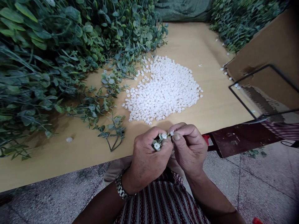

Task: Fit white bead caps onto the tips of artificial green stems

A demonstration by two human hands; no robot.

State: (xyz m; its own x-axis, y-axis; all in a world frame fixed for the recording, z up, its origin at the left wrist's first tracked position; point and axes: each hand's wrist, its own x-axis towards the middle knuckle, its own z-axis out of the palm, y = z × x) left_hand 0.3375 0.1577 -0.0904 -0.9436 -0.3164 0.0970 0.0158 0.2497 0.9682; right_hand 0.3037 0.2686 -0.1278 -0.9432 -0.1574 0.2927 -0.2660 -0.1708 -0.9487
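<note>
Just nearside of the white pile (165, 90): one green sprig (157, 145), flowered white, gripped in your left hand (148, 161); long axis slanting toward your right hand (190, 149), nearer the tip, its fingers (186, 130) pinching a small flower (172, 133) there.

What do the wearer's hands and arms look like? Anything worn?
Left hand and right hand are ungloved. Both forearms show no sleeves. A silver-toned metal link band circles the left wrist; no dial shows. The right wrist has nothing visible on it.
</note>
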